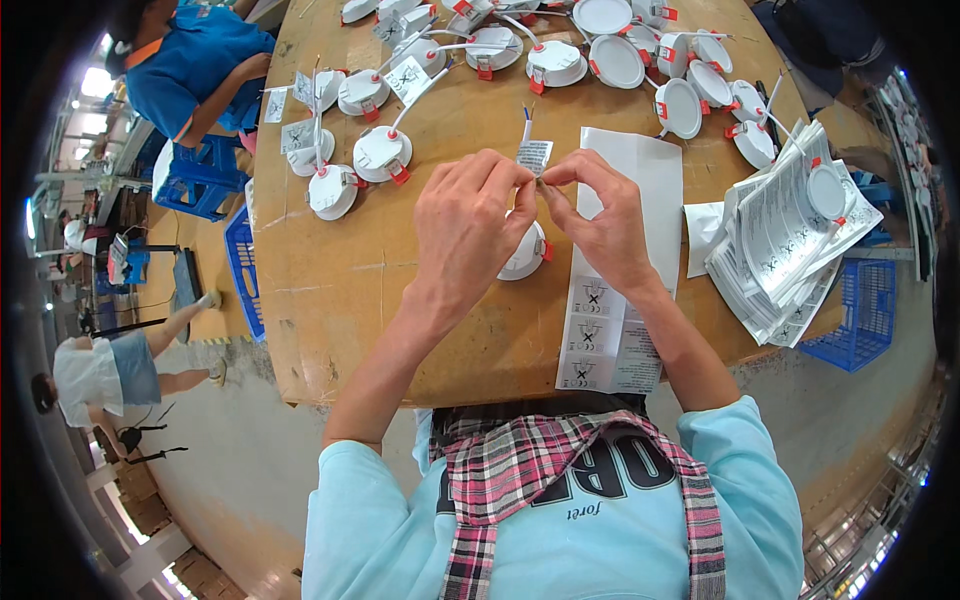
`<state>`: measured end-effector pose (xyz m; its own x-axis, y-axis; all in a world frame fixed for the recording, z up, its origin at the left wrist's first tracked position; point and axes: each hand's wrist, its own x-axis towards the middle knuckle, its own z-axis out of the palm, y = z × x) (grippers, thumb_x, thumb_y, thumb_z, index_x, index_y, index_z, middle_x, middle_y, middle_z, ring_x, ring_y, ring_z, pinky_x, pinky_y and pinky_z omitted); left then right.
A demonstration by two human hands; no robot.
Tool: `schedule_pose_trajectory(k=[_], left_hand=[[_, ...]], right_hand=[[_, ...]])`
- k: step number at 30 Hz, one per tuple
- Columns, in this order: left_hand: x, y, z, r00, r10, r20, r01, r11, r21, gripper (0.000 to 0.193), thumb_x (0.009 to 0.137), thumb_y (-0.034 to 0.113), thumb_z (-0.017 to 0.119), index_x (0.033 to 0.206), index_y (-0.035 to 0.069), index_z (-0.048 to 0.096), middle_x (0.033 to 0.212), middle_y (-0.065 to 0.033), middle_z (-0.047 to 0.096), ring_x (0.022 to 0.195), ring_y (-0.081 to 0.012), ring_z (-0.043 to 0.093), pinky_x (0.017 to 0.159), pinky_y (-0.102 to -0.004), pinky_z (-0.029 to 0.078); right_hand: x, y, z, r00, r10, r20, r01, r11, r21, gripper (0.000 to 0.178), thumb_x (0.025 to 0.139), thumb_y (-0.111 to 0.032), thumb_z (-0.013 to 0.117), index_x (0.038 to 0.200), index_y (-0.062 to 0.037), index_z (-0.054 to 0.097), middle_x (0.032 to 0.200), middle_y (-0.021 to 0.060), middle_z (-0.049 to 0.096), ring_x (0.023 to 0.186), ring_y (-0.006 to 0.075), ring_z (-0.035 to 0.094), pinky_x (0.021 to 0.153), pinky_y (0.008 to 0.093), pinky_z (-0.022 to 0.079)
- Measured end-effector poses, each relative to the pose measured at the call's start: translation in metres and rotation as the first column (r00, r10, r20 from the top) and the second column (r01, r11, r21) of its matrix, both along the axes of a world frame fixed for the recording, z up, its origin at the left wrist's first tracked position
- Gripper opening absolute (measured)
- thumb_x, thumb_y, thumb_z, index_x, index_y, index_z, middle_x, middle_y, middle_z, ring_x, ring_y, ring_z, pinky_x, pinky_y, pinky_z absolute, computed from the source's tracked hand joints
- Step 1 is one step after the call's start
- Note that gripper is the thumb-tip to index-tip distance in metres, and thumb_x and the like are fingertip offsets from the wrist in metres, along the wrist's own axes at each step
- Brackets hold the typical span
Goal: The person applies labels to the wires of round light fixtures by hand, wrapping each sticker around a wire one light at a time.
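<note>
A round white downlight [524,258] with a red clip lies on the table below my fingers, partly covered by my left hand. From it a white cable [527,130] runs up, its bare-coloured wire ends pointing away from me. A small printed label [536,156] sits on that cable, above my fingertips. My left hand [468,225] is closed in a pinch at the label's lower edge. Opposite it, my right hand [607,225] pinches the same spot, thumb and forefinger together. The fingertips hide exactly how the label wraps the cable. Beside my right hand lies a partly used label sheet [648,185].
Several white downlights [383,153] with labelled cables stand at the far left; more downlights [616,62] crowd the far side. A fanned stack of label sheets [775,235] lies right, with one downlight [826,192] on it. Blue crates [862,315] stand off the table. A co-worker [200,75] sits far left.
</note>
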<state>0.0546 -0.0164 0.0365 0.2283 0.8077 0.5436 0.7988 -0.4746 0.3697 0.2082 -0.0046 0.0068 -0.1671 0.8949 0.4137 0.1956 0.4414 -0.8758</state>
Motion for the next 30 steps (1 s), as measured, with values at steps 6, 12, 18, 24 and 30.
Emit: schedule_pose_trajectory(k=[6, 12, 18, 24, 30], left_hand=[[-0.003, 0.001, 0.001, 1.0, -0.013, 0.0, 0.013, 1.0, -0.023, 0.008, 0.071, 0.005, 0.068, 0.076, 0.006, 0.062, 0.072, -0.0043, 0.061, 0.066, -0.0203, 0.059, 0.063, -0.0319, 0.046], [-0.007, 0.002, 0.0, 0.966, 0.023, 0.259, 0.046, 0.965, -0.259, 0.008, 0.073, 0.009, 0.067, 0.077, 0.004, 0.063, 0.071, -0.0066, 0.064, 0.065, -0.0207, 0.062, 0.06, -0.033, 0.047], [-0.012, 0.007, 0.0, 0.888, 0.043, 0.458, 0.18, 0.885, -0.43, 0.01, 0.08, 0.008, 0.063, 0.085, -0.001, 0.065, 0.075, -0.0071, 0.067, 0.069, -0.0119, 0.063, 0.062, -0.0267, 0.049], [-0.016, 0.008, -0.004, 0.643, 0.226, 0.732, 0.428, 0.686, -0.588, 0.015, 0.087, 0.008, 0.058, 0.091, -0.005, 0.064, 0.084, -0.0071, 0.066, 0.079, -0.0122, 0.061, 0.075, -0.0255, 0.048], [-0.012, 0.001, -0.006, 0.804, 0.011, 0.595, 0.266, 0.888, -0.375, 0.014, 0.083, 0.01, 0.066, 0.092, -0.001, 0.066, 0.084, -0.0055, 0.066, 0.079, -0.0119, 0.061, 0.075, -0.0256, 0.048]], right_hand=[[-0.001, -0.001, 0.002, 0.999, 0.005, 0.05, -0.006, 0.999, 0.032, 0.01, 0.072, 0.003, 0.065, 0.08, 0.0009, 0.059, 0.078, 0.0083, 0.061, 0.074, 0.0199, 0.059, 0.068, 0.0302, 0.047], [0.0, 0.001, -0.004, 0.995, 0.071, -0.068, -0.076, 0.994, -0.076, 0.008, 0.074, 0.002, 0.062, 0.082, 0.0015, 0.059, 0.079, 0.0077, 0.061, 0.074, 0.0178, 0.059, 0.068, 0.0301, 0.047], [0.0, 0.002, -0.004, 0.964, 0.125, -0.236, -0.174, 0.964, -0.2, 0.007, 0.079, 0.001, 0.059, 0.086, 0.003, 0.059, 0.081, 0.0052, 0.062, 0.08, 0.0121, 0.061, 0.08, 0.0269, 0.049], [0.002, 0.001, -0.003, 0.917, 0.159, -0.366, -0.278, 0.913, -0.298, 0.006, 0.083, -0.001, 0.058, 0.088, 0.0023, 0.059, 0.086, 0.0043, 0.062, 0.088, 0.0121, 0.061, 0.088, 0.0275, 0.048], [0.0, -0.001, -0.003, 0.943, 0.133, -0.304, -0.217, 0.94, -0.263, 0.008, 0.084, -0.003, 0.06, 0.09, 0.0019, 0.06, 0.089, 0.0045, 0.062, 0.089, 0.0127, 0.062, 0.088, 0.027, 0.048]])
